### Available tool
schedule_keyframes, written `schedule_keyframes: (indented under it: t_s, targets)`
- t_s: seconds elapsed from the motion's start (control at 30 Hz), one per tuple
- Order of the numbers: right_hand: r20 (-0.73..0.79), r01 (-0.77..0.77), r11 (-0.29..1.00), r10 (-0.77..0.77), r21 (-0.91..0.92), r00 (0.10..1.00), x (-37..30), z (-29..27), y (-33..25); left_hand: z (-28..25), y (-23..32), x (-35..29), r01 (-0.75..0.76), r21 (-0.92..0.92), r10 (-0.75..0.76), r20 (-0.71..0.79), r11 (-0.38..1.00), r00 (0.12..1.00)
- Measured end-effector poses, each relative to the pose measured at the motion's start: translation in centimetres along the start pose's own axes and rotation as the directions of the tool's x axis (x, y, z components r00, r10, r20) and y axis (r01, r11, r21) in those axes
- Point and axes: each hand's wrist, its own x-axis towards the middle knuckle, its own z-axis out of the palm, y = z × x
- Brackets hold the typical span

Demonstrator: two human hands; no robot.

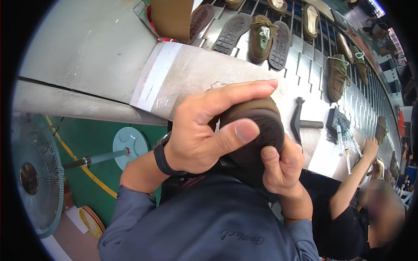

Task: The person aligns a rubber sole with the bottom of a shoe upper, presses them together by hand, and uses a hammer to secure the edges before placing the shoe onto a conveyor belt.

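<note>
In front of my chest I hold a brown shoe, its dark sole turned toward me. My left hand wraps it from the left, thumb against the sole and fingers stretched along the far side. My right hand grips the lower right edge, with its thumb pressed on the sole. The palms and fingers hide much of the shoe. Just right of it, a hammer with a dark curved head lies on the pale worktable.
Beyond the table, a slatted metal conveyor carries loose soles and laced shoes. Several syringes stand by a dark block at right. A co-worker's arm reaches in there. A fan stands at left.
</note>
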Motion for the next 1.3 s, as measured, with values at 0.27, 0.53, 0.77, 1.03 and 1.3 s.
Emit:
schedule_keyframes:
  t_s: [0.27, 0.53, 0.77, 1.03, 1.3]
  targets:
    - [0.159, -0.01, 0.998, 0.02, -0.063, 0.987, 0.7, 1.1, -1.4, -0.3, -0.1, -1.9, -0.129, 0.175, 0.143, -0.075, 0.976, 0.987]
    - [0.184, 0.036, 0.995, -0.018, -0.094, 0.983, 0.9, 1.8, -1.0, -0.2, 1.0, -2.7, 0.048, 0.113, -0.018, -0.251, 0.992, 0.968]
    - [0.141, 0.068, 0.993, -0.054, -0.094, 0.989, 1.7, 2.4, -0.1, -1.4, 0.5, -3.1, 0.049, 0.341, 0.034, -0.235, 0.939, 0.971]
    - [0.131, -0.004, 0.998, 0.011, -0.055, 0.991, 1.6, 2.9, 0.1, -1.6, -0.1, -3.4, 0.031, 0.296, 0.048, -0.254, 0.955, 0.966]
    - [0.223, 0.185, 0.889, -0.096, -0.419, 0.97, 4.0, 2.7, 0.9, -1.0, -7.0, -6.2, -0.217, 0.225, 0.302, -0.478, 0.95, 0.825]
